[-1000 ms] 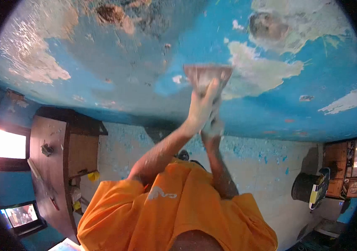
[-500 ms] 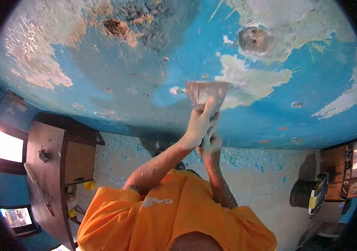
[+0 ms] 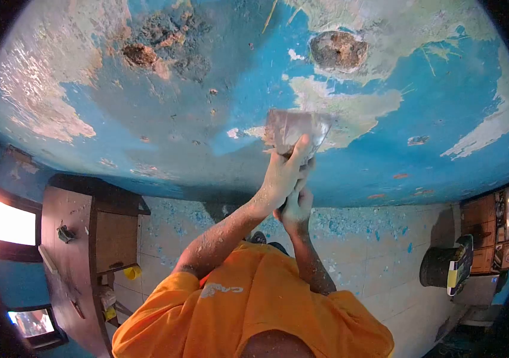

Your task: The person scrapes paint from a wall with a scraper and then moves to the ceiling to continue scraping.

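A wide scraper (image 3: pixel 297 125) with a dull grey metal blade lies against the peeling blue wall (image 3: pixel 218 143). My left hand (image 3: pixel 284 173) is closed around its lower part, with the thumb stretched up along the blade. Just below, my right hand (image 3: pixel 296 210) is wrapped around the handle, which is mostly hidden by my fingers. The blade's top edge is slightly blurred and overlaps a pale patch of bared plaster (image 3: pixel 361 113). A smaller pale chipped strip (image 3: pixel 248 132) shows left of the blade. Pale dust covers both forearms.
Two rough holes, one dark brown (image 3: pixel 139 55) and one grey (image 3: pixel 339 51), pit the wall above. Blue paint flakes (image 3: pixel 356 224) litter the tiled floor (image 3: pixel 379 268). A wooden cabinet (image 3: pixel 69 238) stands left, near a lit screen (image 3: pixel 32 322). A black bin (image 3: pixel 436 267) is at the right.
The scraper has shifted right along the wall, and more of its blade face shows. The pale strip left of it looks wider. My view has moved slightly; both hands keep their hold.
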Available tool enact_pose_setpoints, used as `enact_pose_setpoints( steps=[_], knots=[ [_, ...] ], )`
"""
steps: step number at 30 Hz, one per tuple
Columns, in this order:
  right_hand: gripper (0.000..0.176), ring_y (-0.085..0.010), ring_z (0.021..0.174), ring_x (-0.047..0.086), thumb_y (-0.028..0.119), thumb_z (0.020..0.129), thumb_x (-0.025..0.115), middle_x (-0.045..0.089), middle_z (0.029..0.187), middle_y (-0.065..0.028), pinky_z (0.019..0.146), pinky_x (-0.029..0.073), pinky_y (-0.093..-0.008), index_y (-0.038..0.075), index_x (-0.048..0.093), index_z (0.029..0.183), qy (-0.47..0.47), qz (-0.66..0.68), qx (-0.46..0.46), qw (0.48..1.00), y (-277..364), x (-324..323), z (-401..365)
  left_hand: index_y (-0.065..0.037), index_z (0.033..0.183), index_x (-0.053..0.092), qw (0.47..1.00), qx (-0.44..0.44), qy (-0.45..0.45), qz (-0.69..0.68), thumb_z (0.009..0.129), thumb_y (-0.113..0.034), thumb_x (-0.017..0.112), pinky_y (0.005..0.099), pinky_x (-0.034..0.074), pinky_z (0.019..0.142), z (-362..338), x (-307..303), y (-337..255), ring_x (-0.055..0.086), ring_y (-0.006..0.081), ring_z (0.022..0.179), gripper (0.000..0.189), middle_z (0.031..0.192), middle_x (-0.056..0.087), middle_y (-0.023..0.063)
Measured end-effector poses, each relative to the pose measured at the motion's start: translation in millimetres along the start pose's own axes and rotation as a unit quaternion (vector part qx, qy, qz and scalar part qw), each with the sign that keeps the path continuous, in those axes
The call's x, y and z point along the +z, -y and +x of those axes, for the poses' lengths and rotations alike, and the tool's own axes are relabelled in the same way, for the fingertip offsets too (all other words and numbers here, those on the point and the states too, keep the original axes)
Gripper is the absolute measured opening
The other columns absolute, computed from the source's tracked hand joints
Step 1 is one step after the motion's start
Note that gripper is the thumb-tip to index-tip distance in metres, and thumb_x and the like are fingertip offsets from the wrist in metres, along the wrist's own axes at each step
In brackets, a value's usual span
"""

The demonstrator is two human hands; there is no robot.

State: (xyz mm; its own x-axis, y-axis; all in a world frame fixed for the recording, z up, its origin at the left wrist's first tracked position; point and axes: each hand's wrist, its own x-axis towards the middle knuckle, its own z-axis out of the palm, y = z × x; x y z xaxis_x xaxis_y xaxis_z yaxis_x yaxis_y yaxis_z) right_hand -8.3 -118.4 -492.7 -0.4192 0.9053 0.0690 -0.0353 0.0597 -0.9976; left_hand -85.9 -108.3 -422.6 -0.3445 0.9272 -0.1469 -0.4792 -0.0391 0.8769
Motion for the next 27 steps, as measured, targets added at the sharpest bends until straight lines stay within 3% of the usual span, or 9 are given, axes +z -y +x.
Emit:
enact_pose_setpoints(
  steps=[3, 6, 12, 16, 18, 19, 21, 24, 27],
  knots=[
    [0.050, -0.0068, 0.036, 0.040, 0.048, 0.089, 0.035, 0.044, 0.046, -0.0002, 0.033, 0.029, -0.0223, 0.003, 0.049, 0.073, -0.074, 0.038, 0.063, 0.995, 39, -1, 9, -0.007, 0.083, 0.047, 0.997, 0.068, 0.008, 0.017, 0.083, -0.048, 0.051, 0.0209, 0.028, 0.037, 1, 19, -28, 0.038, 0.0046, 0.047, 0.042, 0.068, 0.047, 0.0014],
    [0.050, -0.0061, 0.038, 0.040, 0.048, 0.090, 0.033, 0.046, 0.050, 0.0003, 0.034, 0.029, -0.0219, 0.003, 0.050, 0.076, -0.024, -0.033, -0.079, 0.996, 37, -11, 23, -0.006, 0.084, 0.047, 0.997, 0.067, 0.027, 0.030, 0.083, -0.048, 0.051, 0.0203, 0.028, 0.037, 12, 24, -32, 0.039, 0.0050, 0.048, 0.043, 0.071, 0.049, 0.0023],
    [0.049, -0.0049, 0.042, 0.041, 0.045, 0.092, 0.030, 0.048, 0.056, 0.0017, 0.036, 0.030, -0.0222, 0.002, 0.052, 0.085, -0.016, 0.048, 0.059, 0.997, 51, -12, 0, -0.003, 0.094, 0.049, 0.997, 0.037, 0.052, 0.041, 0.084, -0.046, 0.050, 0.0185, 0.033, 0.042, -9, 22, -31, 0.044, 0.0055, 0.055, 0.044, 0.070, 0.049, 0.0016],
    [0.049, -0.0050, 0.043, 0.041, 0.045, 0.092, 0.030, 0.048, 0.057, 0.0011, 0.036, 0.030, -0.0222, 0.002, 0.052, 0.086, 0.004, 0.036, 0.057, 0.998, 14, -16, 9, -0.003, 0.095, 0.048, 0.997, 0.011, 0.036, 0.074, 0.085, -0.044, 0.050, 0.0188, 0.033, 0.042, 4, 20, -12, 0.044, 0.0061, 0.056, 0.042, 0.072, 0.049, 0.0024],
    [0.047, -0.0047, 0.041, 0.040, 0.045, 0.092, 0.031, 0.047, 0.054, 0.0003, 0.035, 0.029, -0.0222, 0.003, 0.051, 0.081, -0.130, -0.016, -0.146, 0.981, 0, -8, 3, -0.004, 0.080, 0.049, 0.994, 0.105, -0.028, 0.026, 0.087, -0.036, 0.049, 0.0199, 0.026, 0.034, 6, 28, 8, 0.036, 0.0039, 0.043, 0.033, 0.058, 0.045, -0.0006],
    [0.047, -0.0047, 0.041, 0.040, 0.045, 0.092, 0.031, 0.047, 0.054, 0.0003, 0.035, 0.029, -0.0222, 0.003, 0.051, 0.081, -0.132, -0.015, -0.158, 0.979, 4, -11, 14, -0.004, 0.080, 0.049, 0.993, 0.115, -0.021, 0.026, 0.087, -0.036, 0.049, 0.0199, 0.026, 0.034, 14, 34, 4, 0.036, 0.0039, 0.043, 0.033, 0.058, 0.045, -0.0006],
    [0.047, -0.0045, 0.039, 0.037, 0.046, 0.091, 0.034, 0.045, 0.051, 0.0007, 0.035, 0.028, -0.0218, 0.003, 0.050, 0.079, -0.111, -0.011, -0.023, 0.994, 9, -21, 17, -0.003, 0.080, 0.049, 0.989, 0.143, -0.020, 0.002, 0.087, -0.036, 0.050, 0.0194, 0.028, 0.037, 8, 48, -13, 0.038, 0.0040, 0.046, 0.033, 0.059, 0.045, -0.0008],
    [0.046, -0.0044, 0.038, 0.037, 0.046, 0.090, 0.035, 0.045, 0.051, 0.0012, 0.034, 0.027, -0.0216, 0.003, 0.049, 0.079, -0.008, 0.053, -0.002, 0.999, 57, -39, 27, -0.003, 0.084, 0.048, 0.995, 0.083, 0.028, 0.050, 0.087, -0.034, 0.050, 0.0188, 0.029, 0.040, 13, 61, -38, 0.039, 0.0037, 0.048, 0.032, 0.059, 0.045, -0.0009],
    [0.047, -0.0052, 0.036, 0.037, 0.046, 0.091, 0.034, 0.042, 0.050, 0.0017, 0.032, 0.025, -0.0217, 0.004, 0.047, 0.075, -0.055, 0.033, 0.027, 0.998, 27, -33, -3, -0.003, 0.084, 0.047, 0.998, 0.063, 0.026, 0.010, 0.085, -0.038, 0.052, 0.0191, 0.028, 0.037, 5, 43, 3, 0.038, 0.0039, 0.045, 0.035, 0.059, 0.045, -0.0005]
  ],
)
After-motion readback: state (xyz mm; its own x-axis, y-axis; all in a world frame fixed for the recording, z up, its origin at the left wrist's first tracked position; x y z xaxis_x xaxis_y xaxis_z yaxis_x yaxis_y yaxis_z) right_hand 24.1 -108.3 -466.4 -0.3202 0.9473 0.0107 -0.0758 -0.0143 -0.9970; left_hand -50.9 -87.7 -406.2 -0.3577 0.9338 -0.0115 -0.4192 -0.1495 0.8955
